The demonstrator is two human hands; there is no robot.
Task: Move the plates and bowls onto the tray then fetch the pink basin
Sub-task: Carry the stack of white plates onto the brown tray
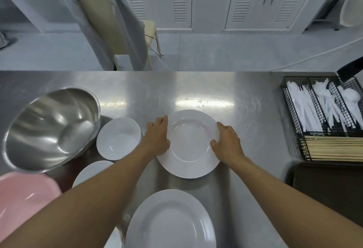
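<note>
A white deep plate (189, 145) lies in the middle of the steel table. My left hand (158, 136) grips its left rim and my right hand (226, 142) grips its right rim. A larger white plate (170, 222) sits nearer to me. Left of the held plate stands a white bowl (117, 138), and a second white dish (91, 172) is partly hidden under my left forearm. The pink basin (23, 198) is at the lower left edge. A dark tray (330, 186) lies at the right, below the cutlery basket.
A big steel mixing bowl (51, 127) rests tilted at the left. A black wire basket (326, 118) with white plastic cutlery and wooden chopsticks stands at the right edge. Beyond the steel table (137, 90) is a covered chair (110, 25) and white cabinets.
</note>
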